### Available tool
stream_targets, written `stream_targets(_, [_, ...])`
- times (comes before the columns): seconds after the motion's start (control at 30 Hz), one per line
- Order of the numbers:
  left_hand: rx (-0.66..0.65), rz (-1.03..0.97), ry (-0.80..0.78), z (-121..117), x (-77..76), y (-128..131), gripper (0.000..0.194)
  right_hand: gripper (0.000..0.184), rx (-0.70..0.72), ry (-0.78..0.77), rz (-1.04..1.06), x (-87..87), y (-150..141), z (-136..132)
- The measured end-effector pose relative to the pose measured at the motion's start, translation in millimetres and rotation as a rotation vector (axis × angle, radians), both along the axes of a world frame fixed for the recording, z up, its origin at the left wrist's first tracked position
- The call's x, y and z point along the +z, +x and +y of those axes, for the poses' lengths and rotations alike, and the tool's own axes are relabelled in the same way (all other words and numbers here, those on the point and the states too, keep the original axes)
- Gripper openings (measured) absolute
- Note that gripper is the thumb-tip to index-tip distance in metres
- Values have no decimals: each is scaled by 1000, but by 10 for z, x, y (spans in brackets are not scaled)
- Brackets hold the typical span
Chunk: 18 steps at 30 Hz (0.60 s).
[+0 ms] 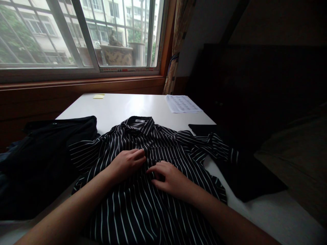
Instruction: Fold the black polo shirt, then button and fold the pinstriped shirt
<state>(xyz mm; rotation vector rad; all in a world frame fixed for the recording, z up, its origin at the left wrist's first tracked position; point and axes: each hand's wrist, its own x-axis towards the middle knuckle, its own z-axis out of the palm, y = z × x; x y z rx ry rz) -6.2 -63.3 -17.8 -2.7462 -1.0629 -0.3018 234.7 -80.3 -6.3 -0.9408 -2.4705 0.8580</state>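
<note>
A black shirt with white stripes [168, 149] lies front up, its collar toward the window. My left hand [129, 163] rests on the chest beside the front placket. Its fingers are bent and pressed together at the fabric edge, with the thumb hidden beneath. Just to the right, my right hand [168, 175] touches the shirt front near the same placket. Its index finger reaches toward the placket, and a gap shows between that finger and the thumb. The right sleeve in view lies bunched across the table, while the left one points outward.
Under the shirt is a white table [120, 103]. Dark folded clothing [51, 160] is piled at the left, and a flat black piece [250, 177] lies at the right. Printed sheets [182, 103] and a yellow sticky note [98, 96] sit at the far edge, below a barred window [114, 34].
</note>
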Motion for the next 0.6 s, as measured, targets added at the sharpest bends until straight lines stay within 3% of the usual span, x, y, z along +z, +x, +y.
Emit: stream_targets(0.6, [-17,7,36,-2,5,4,15,14,-52,-52,48,1,-7,5])
